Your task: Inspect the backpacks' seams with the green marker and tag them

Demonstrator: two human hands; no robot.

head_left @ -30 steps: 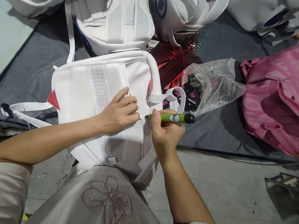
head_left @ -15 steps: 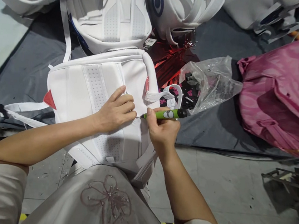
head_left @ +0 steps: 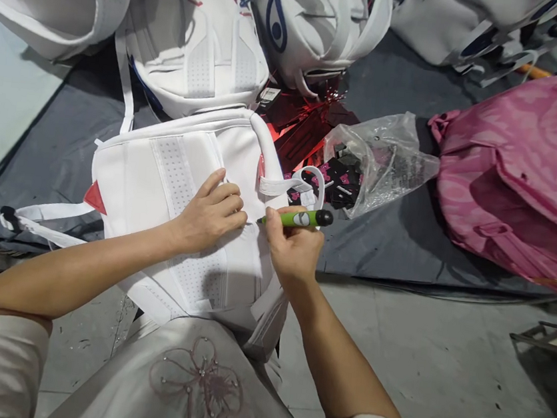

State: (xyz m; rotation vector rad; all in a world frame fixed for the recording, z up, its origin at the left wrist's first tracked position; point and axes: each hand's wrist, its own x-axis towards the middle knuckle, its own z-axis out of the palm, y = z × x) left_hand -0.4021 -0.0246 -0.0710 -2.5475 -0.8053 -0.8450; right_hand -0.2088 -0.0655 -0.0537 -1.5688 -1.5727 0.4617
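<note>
A white backpack (head_left: 134,172) lies on its front at the table's edge, against my body, with its padded back panel facing up. My left hand (head_left: 210,218) rests on that panel, fingers bent and gripping the material near a seam; its thumb is hidden. In my right hand (head_left: 297,245) is a green marker pen (head_left: 302,218) with a black end, pinched between thumb and fingers. The pen's dark tip points left and meets the backpack right beside my left fingertips. A white webbing loop (head_left: 319,180) stands up just beyond my right hand.
More white backpacks (head_left: 202,39) stand along the back. Red shiny tags (head_left: 302,134) and a clear plastic bag (head_left: 395,155) of black-and-pink tags lie beyond my right hand. A pink backpack (head_left: 528,177) sits at the right. Below the table edge is grey floor (head_left: 395,336).
The view has shifted slightly, so the table's contents appear a little lower. Both hands stay at the same spot on the backpack, the pen tip still beside my left fingers.
</note>
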